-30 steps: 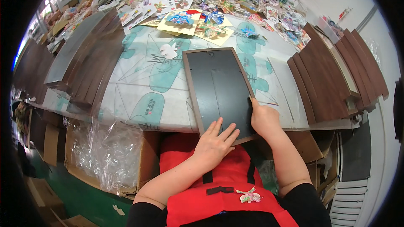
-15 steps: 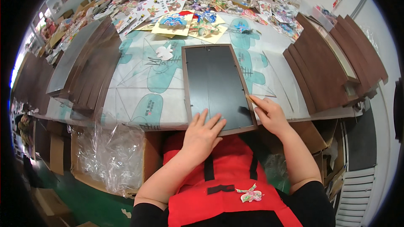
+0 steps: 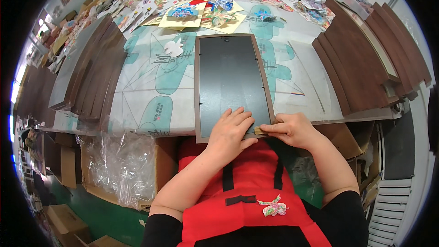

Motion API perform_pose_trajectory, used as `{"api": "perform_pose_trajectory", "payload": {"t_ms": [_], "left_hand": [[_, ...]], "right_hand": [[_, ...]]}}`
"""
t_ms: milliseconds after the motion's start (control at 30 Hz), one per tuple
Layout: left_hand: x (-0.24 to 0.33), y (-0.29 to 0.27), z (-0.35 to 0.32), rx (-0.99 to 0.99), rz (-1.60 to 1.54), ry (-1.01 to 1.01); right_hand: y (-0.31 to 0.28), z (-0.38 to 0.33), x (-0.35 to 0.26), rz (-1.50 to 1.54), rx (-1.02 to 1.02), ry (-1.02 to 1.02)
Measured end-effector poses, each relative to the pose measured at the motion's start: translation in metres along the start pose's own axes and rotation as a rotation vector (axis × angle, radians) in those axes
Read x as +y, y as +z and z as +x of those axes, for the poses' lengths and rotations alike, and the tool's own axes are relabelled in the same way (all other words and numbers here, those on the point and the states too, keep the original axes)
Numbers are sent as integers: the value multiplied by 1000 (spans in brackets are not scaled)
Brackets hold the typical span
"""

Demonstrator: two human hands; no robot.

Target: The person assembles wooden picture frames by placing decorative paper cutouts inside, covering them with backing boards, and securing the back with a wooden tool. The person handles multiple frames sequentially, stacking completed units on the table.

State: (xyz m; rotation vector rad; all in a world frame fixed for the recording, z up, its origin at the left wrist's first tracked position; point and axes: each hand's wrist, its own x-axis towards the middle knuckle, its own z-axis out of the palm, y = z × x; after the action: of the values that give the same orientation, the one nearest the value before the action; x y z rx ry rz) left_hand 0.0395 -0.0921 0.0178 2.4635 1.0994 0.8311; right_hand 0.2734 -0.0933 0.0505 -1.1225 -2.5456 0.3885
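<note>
A brown picture frame lies back side up at the table's near edge. Its dark backing board fills it, with small black tabs along the sides and a hanger at the far end. Flat on the near part of the board rests my left hand, fingers spread. My right hand pinches a small flat tan piece, perhaps wood or metal, against the frame's near right corner. The rest of that piece is hidden by the fingers.
Stacks of brown frames stand at the left and right. Decorated cards and a heap of colourful pieces cover the far table. A white cutout lies left of the frame. Below sits a carton of clear plastic wrap.
My right hand has moved from the frame's right side to its near right corner with the tan piece. My left hand has shifted slightly right on the board.
</note>
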Motion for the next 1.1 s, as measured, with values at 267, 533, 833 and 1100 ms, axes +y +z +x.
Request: {"api": "perform_pose_trajectory", "payload": {"t_ms": [267, 533, 833, 1100], "left_hand": [[-1, 2, 1, 17, 19, -3], [-2, 0, 0, 35, 43, 18], [16, -47, -49, 42, -154, -177], [-71, -23, -42, 261, -35, -481]], "right_hand": [[1, 7, 1, -14, -48, 54], [-3, 17, 9, 141, -115, 91], [12, 4, 87, -175, 331, 425], [64, 15, 20, 394, 304, 483]]}}
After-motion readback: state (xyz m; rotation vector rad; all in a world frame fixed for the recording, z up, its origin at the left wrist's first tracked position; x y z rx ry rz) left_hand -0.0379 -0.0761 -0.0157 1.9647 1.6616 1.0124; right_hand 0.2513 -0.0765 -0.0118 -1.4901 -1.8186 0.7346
